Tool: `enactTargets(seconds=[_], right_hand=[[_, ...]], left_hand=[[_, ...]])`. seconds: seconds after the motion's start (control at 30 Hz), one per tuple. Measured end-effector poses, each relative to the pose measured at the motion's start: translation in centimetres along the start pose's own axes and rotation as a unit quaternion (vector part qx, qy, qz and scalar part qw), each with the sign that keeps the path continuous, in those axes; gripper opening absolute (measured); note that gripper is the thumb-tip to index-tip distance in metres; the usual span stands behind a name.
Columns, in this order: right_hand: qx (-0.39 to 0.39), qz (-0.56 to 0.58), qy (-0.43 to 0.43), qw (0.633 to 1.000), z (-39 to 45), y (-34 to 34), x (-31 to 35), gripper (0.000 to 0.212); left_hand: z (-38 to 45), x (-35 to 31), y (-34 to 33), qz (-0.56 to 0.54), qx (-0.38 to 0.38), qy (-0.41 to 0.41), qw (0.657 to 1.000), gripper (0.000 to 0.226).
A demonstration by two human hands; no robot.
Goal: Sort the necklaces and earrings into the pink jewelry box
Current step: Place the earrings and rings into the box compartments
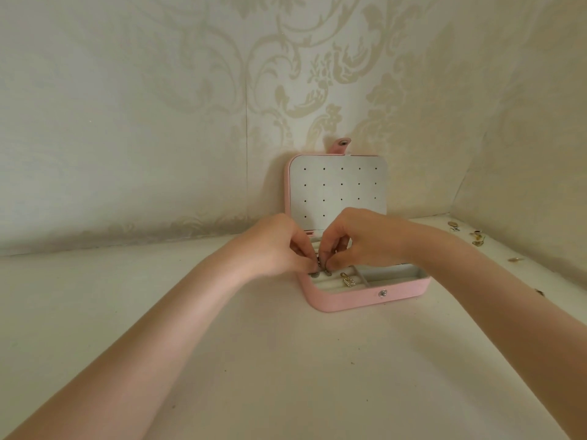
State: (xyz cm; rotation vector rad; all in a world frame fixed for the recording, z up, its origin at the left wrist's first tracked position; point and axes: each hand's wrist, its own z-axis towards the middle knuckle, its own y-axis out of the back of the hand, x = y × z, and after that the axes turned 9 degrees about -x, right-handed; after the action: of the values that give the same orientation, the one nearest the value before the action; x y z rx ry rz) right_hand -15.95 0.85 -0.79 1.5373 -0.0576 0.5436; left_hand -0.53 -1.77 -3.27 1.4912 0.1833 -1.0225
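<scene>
we find the pink jewelry box [365,295] open on the white surface [286,360], its lid [340,188] standing upright against the patterned wallpaper [158,106]. the lid's pale lining carries rows of small holes, and a pink strap with a snap [342,145] rises above its top edge. a matching snap stud [382,293] sits on the front wall of the box.

we observe both hands over the left part of the box. the left hand [276,246] has its fingers curled and its fingertips pinch a small silver earring [317,265] just above the ring rolls. the right hand [352,239] is likewise curled, its fingertips pinching at a small silver piece [327,267] right beside the first; we cannot tell whether the two are separate items or parts of one.

inside the box, we note a silver stud [314,275] seated in the front left slot and a gold pendant with clear stones [348,280] lying in the rolls near the centre divider.

well apart, at the right edge of the surface, several gold earrings [476,236] lie loose near the wall.
</scene>
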Motion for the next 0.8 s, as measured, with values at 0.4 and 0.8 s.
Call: enactTargets(seconds=[0.4, 0.8], right_hand=[[-0.07, 0.005, -0.012, 0.997, -0.26, -0.34, -0.1, 0.006], [-0.066, 0.002, -0.018, 0.998, -0.24, -0.04, -0.23, 0.004]], left_hand=[[0.52, 0.68, -0.13, -0.026, 0.006, 0.001, 1.0, 0.019], [0.44, 0.66, 0.31, -0.051, 0.019, 0.011, 0.998, 0.016]])
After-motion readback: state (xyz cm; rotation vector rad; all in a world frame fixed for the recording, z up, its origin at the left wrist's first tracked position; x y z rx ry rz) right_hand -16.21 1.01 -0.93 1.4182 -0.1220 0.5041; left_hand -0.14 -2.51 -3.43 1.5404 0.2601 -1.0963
